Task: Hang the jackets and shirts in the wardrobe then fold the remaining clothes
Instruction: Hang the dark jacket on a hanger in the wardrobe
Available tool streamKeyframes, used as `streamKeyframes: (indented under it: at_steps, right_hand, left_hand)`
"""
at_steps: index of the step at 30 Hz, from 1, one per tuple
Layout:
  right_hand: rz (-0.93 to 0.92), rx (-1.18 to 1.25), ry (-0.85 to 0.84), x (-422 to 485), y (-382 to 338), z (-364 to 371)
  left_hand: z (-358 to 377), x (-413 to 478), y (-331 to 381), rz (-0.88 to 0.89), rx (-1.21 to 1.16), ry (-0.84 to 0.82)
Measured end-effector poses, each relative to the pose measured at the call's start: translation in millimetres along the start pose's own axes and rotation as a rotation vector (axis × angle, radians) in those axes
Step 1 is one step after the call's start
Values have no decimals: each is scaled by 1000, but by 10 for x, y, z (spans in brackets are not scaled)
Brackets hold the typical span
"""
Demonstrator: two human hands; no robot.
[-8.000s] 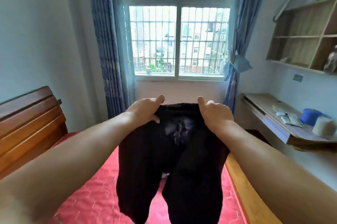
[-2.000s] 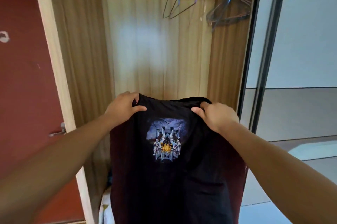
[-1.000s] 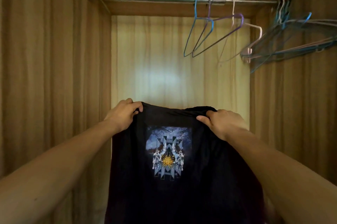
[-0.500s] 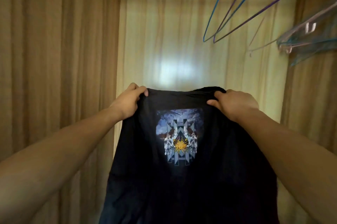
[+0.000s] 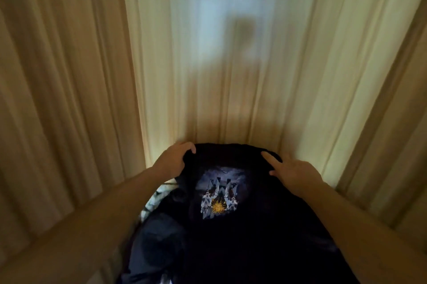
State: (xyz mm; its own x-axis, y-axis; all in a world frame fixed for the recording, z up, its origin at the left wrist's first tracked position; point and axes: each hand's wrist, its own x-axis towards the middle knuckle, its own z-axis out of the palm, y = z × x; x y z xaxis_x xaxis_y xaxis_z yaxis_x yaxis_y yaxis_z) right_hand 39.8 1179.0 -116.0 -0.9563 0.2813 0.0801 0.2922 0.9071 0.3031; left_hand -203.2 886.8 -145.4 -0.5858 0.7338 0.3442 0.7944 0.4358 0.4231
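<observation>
Shirt (image 5: 233, 232) inside wardrobe (image 5: 69, 80): left grip (image 5: 172, 163) clamped on its top edge; right grip (image 5: 294, 174) flat on it, fingers straight.

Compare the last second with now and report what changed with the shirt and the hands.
The black shirt has come down over other clothes low in the wardrobe. The right hand has let go, its fingers straight on the cloth. The left hand still grips the top edge.
</observation>
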Motion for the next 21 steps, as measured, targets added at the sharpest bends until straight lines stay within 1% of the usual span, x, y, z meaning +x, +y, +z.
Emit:
streamKeyframes:
  at_steps: [3, 6, 8, 10, 15, 17, 21]
  right_hand:
    - [29, -16, -75, -12, -62, 364]
    - [68, 44, -136, -36, -88, 595]
    - [71, 96, -155, -56, -99, 621]
    - [77, 145, -153, -107, -125, 523]
    - [121, 41, -47, -262, -153, -78]
    - [111, 109, -41, -283, -135, -484]
    - [85, 342, -20, -336, -18, -1415]
  left_hand:
    - [375, -54, -36, -65, 32, -148]
    - [626, -93, -21, -110, 128, -334]
    - [672, -118, -6, -130, 142, -382]
    - [592, -131, 68, -139, 113, -391]
    - [42, -18, 372, -126, 66, -370]
    - [-286, 66, 551, -101, 84, -360]
    - [-1039, 223, 1051, -71, 100, -335]
